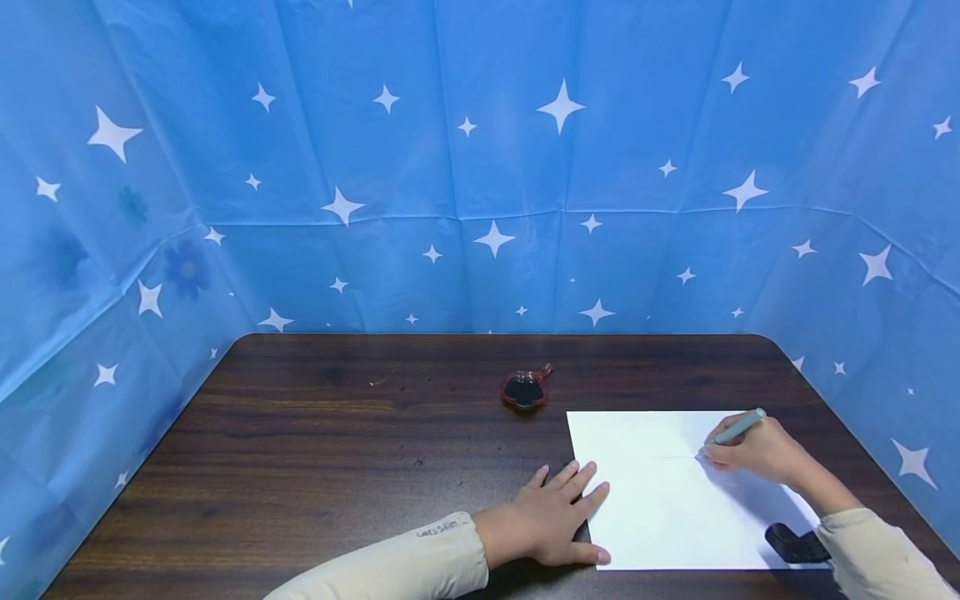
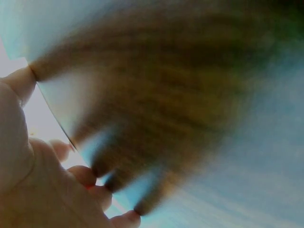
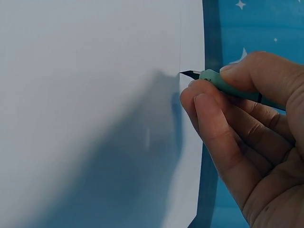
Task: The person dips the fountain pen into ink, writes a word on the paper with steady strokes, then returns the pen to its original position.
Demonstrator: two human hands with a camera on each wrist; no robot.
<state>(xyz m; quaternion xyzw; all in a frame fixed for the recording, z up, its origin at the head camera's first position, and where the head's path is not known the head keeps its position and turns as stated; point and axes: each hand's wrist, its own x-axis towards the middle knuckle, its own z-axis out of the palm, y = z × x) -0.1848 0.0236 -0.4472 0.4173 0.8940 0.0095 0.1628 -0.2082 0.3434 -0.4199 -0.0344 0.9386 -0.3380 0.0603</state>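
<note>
My right hand (image 1: 761, 450) pinches a pale green fountain pen (image 1: 741, 427) between thumb and fingers. In the right wrist view the pen's dark nib (image 3: 190, 74) meets the white paper (image 3: 95, 57) at the end of a thin, faint straight line (image 3: 180, 38). From the head view, this line runs sideways across the upper part of the sheet (image 1: 660, 517). My left hand (image 1: 551, 512) lies with spread fingers across the sheet's left edge, thumb and fingertips on the paper. The left wrist view shows those fingertips (image 2: 83, 175) against a shiny, blurred surface.
Beyond the paper's upper left corner stands a small red-edged clear container (image 1: 525, 390) with dark contents. A black object (image 1: 797, 546) sits by the right sleeve, over the sheet's lower right corner. Blue star-patterned cloth (image 1: 510, 167) surrounds the dark wooden table (image 1: 300, 442).
</note>
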